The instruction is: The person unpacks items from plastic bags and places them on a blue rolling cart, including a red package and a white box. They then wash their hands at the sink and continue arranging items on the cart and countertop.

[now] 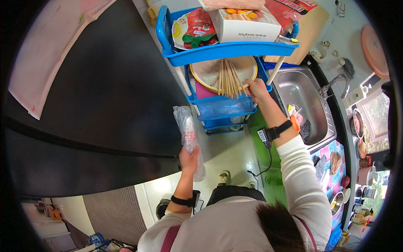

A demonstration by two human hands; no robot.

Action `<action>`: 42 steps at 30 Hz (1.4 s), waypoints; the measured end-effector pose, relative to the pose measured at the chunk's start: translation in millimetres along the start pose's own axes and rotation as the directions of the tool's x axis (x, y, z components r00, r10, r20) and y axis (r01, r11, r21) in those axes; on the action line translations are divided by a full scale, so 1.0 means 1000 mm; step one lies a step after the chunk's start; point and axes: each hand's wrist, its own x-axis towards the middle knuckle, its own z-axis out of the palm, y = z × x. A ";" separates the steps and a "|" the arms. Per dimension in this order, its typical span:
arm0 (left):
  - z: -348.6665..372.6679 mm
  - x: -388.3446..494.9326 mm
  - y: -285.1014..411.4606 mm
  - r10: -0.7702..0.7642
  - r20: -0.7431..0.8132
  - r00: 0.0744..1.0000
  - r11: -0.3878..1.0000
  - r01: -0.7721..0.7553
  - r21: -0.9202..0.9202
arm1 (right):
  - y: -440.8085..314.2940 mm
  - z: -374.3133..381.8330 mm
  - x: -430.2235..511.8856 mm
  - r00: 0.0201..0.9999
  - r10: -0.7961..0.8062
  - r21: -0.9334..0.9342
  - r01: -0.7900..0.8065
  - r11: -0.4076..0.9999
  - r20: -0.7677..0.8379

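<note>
My left hand (189, 159) is closed around a clear plastic bag (186, 126) in a long rolled bundle, with some red print on it. My right hand (256, 89) grips the rim of a round colander (204, 75), pale inside with a yellow edge. Many wooden chopsticks (228, 78) lie across the colander, their ends reaching over its near rim beside my right fingers. The colander is at the second tier of a blue shelf cart (233, 52), partly under the top tier.
A white box (250, 31) and a red package (200, 25) sit on the cart's top tier. To the right is a steel sink (303, 97) with cloths in it. A large black refrigerator-like surface (110, 78) fills the left. Bowls and jars line the right side.
</note>
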 end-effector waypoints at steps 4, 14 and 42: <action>-0.005 0.003 -0.002 0.003 -0.017 1.000 1.000 -0.003 0.007 | 0.006 0.016 0.019 1.000 -0.001 -0.008 0.001 1.000 -0.015; -0.005 0.008 -0.011 -0.101 0.027 0.995 0.983 0.104 -0.150 | 0.029 0.001 0.062 0.994 0.038 -0.244 -0.062 0.968 -0.104; 0.182 0.046 0.003 -0.182 0.763 0.621 0.824 0.519 -0.226 | 0.189 -0.115 -0.205 0.951 0.307 -0.002 -0.307 0.952 -0.022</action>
